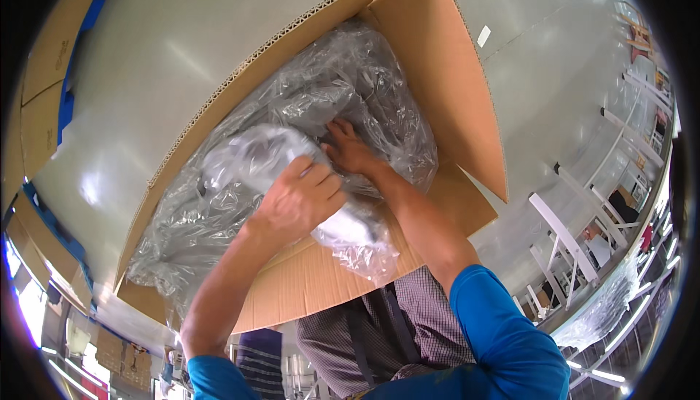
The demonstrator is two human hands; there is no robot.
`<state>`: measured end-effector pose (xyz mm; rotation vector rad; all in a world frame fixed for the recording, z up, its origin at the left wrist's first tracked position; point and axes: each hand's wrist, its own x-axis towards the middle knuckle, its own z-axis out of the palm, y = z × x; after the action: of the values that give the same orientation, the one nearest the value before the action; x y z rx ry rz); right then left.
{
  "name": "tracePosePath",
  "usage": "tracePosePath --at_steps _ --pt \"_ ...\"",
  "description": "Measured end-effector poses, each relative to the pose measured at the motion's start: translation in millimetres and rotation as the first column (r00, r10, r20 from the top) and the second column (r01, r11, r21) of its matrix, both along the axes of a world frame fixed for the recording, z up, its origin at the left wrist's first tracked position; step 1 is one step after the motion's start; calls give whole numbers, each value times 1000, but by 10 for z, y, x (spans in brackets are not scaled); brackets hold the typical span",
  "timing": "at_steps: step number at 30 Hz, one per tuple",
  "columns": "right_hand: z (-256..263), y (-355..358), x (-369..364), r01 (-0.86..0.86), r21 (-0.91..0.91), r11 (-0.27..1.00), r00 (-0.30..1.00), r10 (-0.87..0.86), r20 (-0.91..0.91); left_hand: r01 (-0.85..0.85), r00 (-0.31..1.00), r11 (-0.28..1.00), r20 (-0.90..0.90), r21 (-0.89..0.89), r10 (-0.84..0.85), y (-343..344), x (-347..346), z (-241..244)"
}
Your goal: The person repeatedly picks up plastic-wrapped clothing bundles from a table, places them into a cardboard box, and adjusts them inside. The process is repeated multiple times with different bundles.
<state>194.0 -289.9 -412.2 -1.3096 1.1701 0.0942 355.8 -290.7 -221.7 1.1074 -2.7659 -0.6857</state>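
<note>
In front of me is an open corrugated cardboard box with its flaps raised and spread. Grey items wrapped in clear plastic bags fill it; what they are I cannot tell through the crinkled film. My left hand is curled into a fist around a gathered piece of clear plastic film, which is blurred and drapes over the near flap. Just beyond it, my right hand lies with spread fingers on the wrapped items, pressing flat against them.
Smooth grey floor surrounds the box, with a white scrap on it. Cardboard cartons on blue supports line the left. White metal frames stand at right, near a plastic-wrapped bundle. Part of a striped garment shows below.
</note>
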Motion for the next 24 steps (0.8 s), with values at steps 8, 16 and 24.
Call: tracePosePath --at_steps 8,16,24 --pt "452 -426 -607 761 325 562 576 -815 62 -329 944 940 6 -89 331 -654 -502 -1200" --pt "557 -214 -631 -131 -402 906 919 -42 -393 -885 462 465 -63 35 885 619 -324 -1114" --pt "271 -439 -366 59 -119 991 954 -91 -285 -901 81 -69 322 428 943 1905 -20 -1631"
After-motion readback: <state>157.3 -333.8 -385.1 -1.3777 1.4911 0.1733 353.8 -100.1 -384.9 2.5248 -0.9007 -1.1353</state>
